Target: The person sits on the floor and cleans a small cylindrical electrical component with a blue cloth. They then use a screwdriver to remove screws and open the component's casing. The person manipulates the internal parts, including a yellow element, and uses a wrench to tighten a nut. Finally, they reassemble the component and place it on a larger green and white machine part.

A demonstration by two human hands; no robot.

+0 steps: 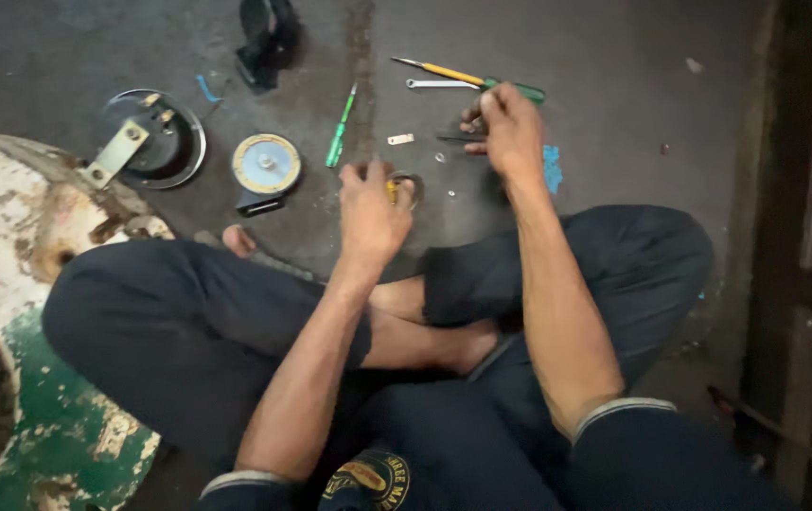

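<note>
The left hand [371, 210] is curling its fingers around a small round metal part [404, 187] on the floor, while the right hand [505, 128], further out, is pinching at a dark flat tool [453, 137] lying crosswise beside it.

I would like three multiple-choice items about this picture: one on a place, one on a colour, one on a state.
1. Where does the long screwdriver lie?
A. beyond the right hand
B. on the knee
C. inside the black disc

2. What colour is the small screwdriver?
A. red
B. green
C. white

3. What does the left hand do?
A. lies flat and empty
B. grips a small round part
C. holds the wrench

Key: 1 A, it lies on the floor past the fingers; 2 B, its whole length is green; 3 B, the fingers curl on the part.
</note>
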